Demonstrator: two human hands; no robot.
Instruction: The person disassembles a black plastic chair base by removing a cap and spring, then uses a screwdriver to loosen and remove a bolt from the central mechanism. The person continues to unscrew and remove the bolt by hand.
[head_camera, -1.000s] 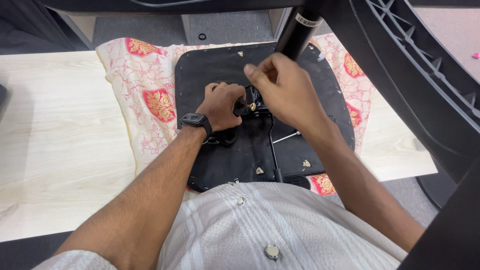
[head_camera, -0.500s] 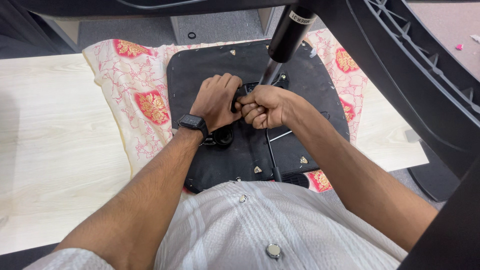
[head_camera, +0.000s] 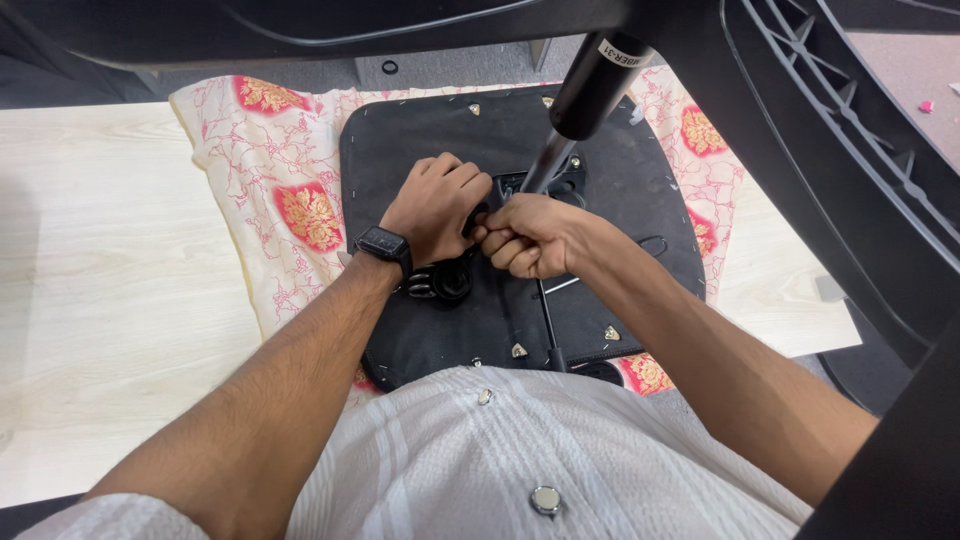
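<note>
— What are the hands doing?

— The right hand (head_camera: 530, 237) is closed in a fist, gripping something small at the black mechanism (head_camera: 515, 190) in the middle of the seat base (head_camera: 420, 140); what it grips is hidden by the fingers. The left hand (head_camera: 437, 205) is curled shut on the same mechanism, knuckles up, touching the right fist. A black watch (head_camera: 383, 245) sits on the left wrist.

— And around them?

— A black knob (head_camera: 445, 282) lies just below the left wrist. A gas cylinder (head_camera: 585, 100), black above and silver below, rises tilted from the mechanism, just above the right hand. A thin metal rod (head_camera: 548, 315) runs down the seat base from under the right fist.

— Where does the seat base lie?

— Upside down on a cream cloth (head_camera: 270, 170) with red and gold patches, spread over a pale wooden desk (head_camera: 110, 260). A black chair frame (head_camera: 840, 160) fills the upper right.
</note>
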